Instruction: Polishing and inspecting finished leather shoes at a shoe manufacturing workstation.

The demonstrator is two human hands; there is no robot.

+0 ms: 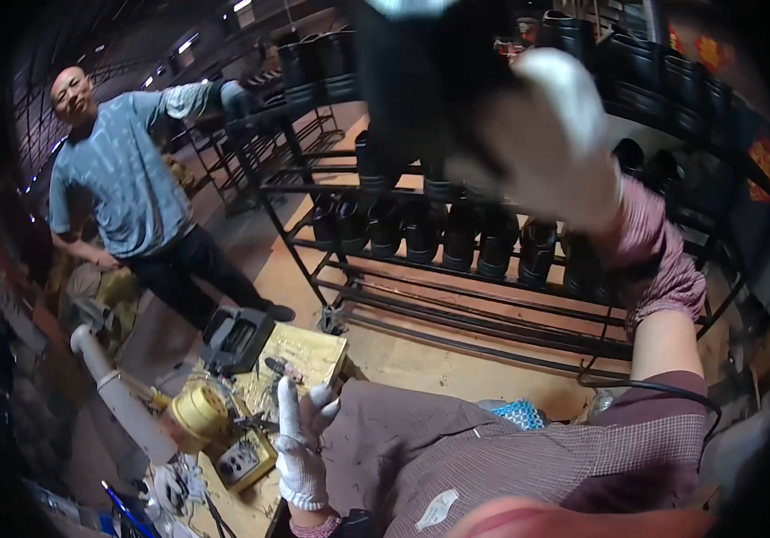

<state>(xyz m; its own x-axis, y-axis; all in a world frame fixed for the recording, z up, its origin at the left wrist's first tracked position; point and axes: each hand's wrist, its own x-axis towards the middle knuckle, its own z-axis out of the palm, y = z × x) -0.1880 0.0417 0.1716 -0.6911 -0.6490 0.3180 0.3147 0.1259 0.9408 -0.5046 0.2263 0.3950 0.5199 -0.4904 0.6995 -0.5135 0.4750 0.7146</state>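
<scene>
Right hand (560,143) raised, blurred, gripping dark object (416,90) before rack (270,212) of black boots (421,235). Left hand (302,448) free, fingers parted, near table (313,348) bearing round yellow housing (200,415).

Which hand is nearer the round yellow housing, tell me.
Left. The left hand is close by the round yellow housing; the right hand is raised far off, toward upper right.
</scene>
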